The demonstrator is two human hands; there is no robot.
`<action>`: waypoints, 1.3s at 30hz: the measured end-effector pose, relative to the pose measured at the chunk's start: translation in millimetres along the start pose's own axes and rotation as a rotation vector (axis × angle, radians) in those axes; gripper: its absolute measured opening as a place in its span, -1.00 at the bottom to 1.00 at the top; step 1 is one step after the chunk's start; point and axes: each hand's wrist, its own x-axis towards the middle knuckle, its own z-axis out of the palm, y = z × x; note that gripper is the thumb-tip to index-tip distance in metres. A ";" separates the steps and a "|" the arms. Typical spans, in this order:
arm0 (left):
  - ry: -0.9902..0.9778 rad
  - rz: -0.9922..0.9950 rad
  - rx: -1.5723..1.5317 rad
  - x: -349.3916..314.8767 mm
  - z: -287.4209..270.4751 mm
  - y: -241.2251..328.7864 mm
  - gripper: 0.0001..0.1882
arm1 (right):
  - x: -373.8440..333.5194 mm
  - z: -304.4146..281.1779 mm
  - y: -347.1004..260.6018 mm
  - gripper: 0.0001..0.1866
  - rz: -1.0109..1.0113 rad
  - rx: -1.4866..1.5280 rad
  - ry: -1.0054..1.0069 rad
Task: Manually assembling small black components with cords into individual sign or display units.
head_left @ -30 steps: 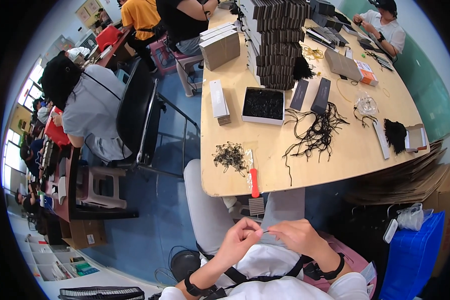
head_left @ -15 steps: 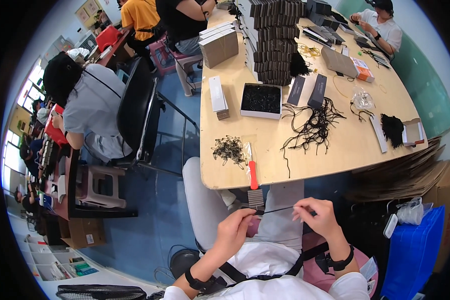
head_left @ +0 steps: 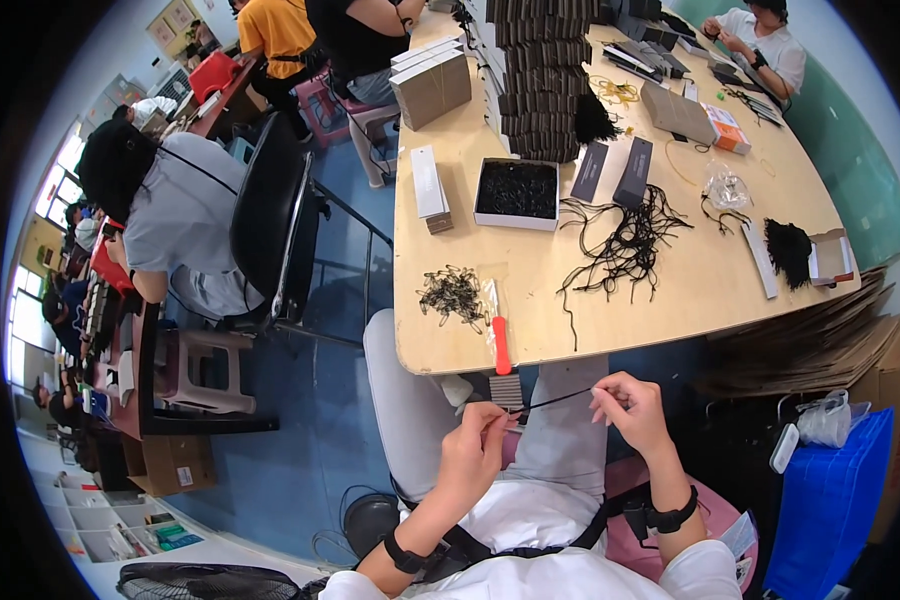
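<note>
In the lower centre of the frame, my left hand [head_left: 470, 447] is nearly closed, fingertips pinching one end of a thin black cord [head_left: 562, 400]; it runs straight above my lap, rising rightward to my right hand [head_left: 632, 412], loosely curled, thumb and fingertips nipping the other end. Too hard a tug or a slackened pinch could let the slim cord slip and drop floorward.
</note>
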 end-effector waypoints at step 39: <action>-0.022 0.149 0.185 -2.9 -14.4 3.0 -0.90 | -27.9 46.0 -1.6 -0.91 0.028 0.230 -0.190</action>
